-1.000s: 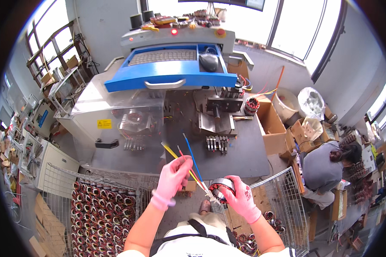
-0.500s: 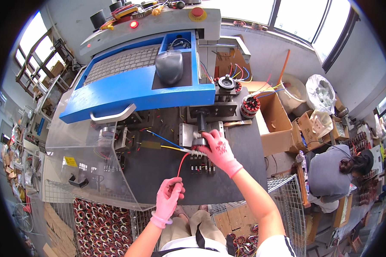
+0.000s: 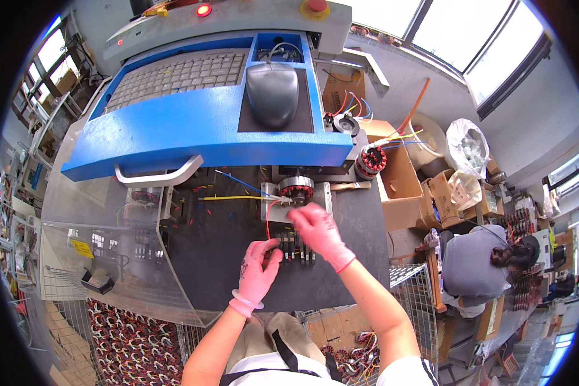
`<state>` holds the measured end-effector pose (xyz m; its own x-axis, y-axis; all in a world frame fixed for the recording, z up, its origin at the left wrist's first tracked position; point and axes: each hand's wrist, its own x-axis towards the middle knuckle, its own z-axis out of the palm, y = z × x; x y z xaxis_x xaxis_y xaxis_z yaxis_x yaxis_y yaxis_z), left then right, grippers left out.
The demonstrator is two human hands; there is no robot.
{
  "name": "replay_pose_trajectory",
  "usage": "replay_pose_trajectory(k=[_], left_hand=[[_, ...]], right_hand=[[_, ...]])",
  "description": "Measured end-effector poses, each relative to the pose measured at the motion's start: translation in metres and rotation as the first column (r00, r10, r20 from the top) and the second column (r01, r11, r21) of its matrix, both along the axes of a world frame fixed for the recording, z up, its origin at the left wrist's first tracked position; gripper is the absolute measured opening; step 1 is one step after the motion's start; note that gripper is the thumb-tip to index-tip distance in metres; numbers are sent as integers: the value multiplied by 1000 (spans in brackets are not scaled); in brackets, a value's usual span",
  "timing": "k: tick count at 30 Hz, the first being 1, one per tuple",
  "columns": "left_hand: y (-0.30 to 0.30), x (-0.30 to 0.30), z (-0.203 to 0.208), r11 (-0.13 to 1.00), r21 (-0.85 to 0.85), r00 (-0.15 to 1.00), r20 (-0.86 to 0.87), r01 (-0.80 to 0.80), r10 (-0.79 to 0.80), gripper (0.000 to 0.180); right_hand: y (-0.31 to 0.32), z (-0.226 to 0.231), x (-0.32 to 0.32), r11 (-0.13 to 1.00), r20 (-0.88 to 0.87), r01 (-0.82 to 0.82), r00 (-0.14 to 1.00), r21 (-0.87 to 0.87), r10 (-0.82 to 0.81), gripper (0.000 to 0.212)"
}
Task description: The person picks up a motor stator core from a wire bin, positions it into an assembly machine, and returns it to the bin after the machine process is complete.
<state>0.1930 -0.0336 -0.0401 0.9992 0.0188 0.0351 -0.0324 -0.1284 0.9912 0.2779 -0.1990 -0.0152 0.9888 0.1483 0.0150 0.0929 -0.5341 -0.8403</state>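
Observation:
A motor stator [image 3: 296, 185], a silver ring with red windings, sits on the metal fixture under the blue drawer. Its yellow wire [image 3: 235, 198] and blue wire [image 3: 241, 182] stretch out to the left. The red wire [image 3: 268, 222] hangs toward me, its lower end pinched in my pink-gloved left hand [image 3: 257, 267]. Just right of those fingertips stands a row of small dark clips [image 3: 296, 248]. In front of the stator is my right hand [image 3: 320, 233], gloved too, with bent fingers. Motion blurs its fingertips, so I cannot tell whether they hold anything.
The blue drawer [image 3: 199, 145] with keyboard and mouse [image 3: 272, 94] overhangs the bench. A clear panel [image 3: 109, 257] stands at left. Another wired stator [image 3: 370, 161] sits right, beside a cardboard box [image 3: 402, 183]. A person [image 3: 473, 260] sits farther right.
My right hand has come off the stator toward me, and the stator now shows its face. My left hand has moved nearer the clips with the red wire. The whole view has shifted.

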Motion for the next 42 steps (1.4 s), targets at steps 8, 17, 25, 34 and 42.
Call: replay_pose_trajectory(k=[8, 17, 25, 34, 42], left_hand=[[-9, -27, 8, 745, 638, 945, 80, 196, -317, 35], [-31, -41, -57, 161, 979, 934, -63, 127, -351, 57], [-34, -41, -66, 135, 983, 935, -71, 125, -348, 51], [14, 94, 46, 600, -690, 904, -204, -405, 375, 62], [-4, 6, 41, 918, -340, 976, -8, 203, -219, 55]], right_hand=[[-6, -4, 2, 983, -451, -119, 876, 138, 170, 20], [-14, -37, 3, 947, -20, -246, 969, -207, 248, 19], [-12, -46, -1, 914, 44, -244, 961, -325, 273, 19], [-1, -25, -4, 972, -295, -12, 952, 236, 83, 27], [23, -15, 21, 651, -549, 223, 758, 726, 353, 25]])
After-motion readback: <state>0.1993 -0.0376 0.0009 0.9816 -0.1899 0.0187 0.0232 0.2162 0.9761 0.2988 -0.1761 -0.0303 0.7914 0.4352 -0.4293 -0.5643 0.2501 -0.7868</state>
